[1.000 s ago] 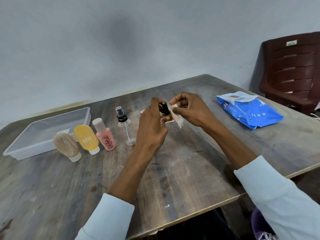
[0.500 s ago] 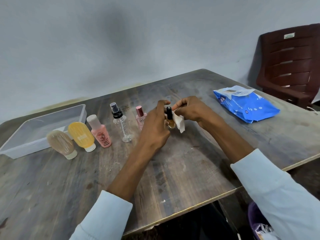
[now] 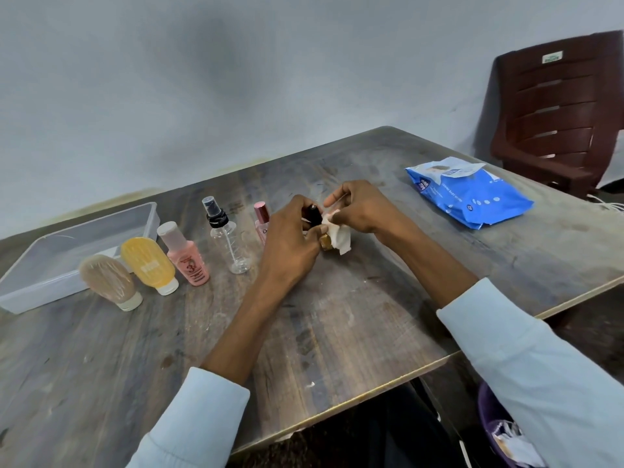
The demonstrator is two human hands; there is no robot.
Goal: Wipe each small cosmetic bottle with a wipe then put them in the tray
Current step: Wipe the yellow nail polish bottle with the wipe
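My left hand (image 3: 290, 246) grips a small amber bottle (image 3: 325, 243) with a black cap above the middle of the wooden table. My right hand (image 3: 363, 207) presses a white wipe (image 3: 339, 234) against that bottle's side. In a row to the left stand a small pink bottle (image 3: 261, 220) partly behind my left hand, a clear spray bottle (image 3: 227, 236), a pink tube (image 3: 187, 256), a yellow tube (image 3: 148, 265) and a beige tube (image 3: 109, 282). The clear plastic tray (image 3: 50, 285) lies at the far left with nothing visible inside.
A blue pack of wipes (image 3: 469, 194) lies on the table's right side. A dark brown plastic chair (image 3: 560, 113) stands beyond the right corner. A purple bin (image 3: 499, 434) with crumpled paper sits below the table edge at lower right.
The bottle has been turned in my hands, and the wipe has slid down from near the cap to the amber body. Both hands stay close together over the table's middle.
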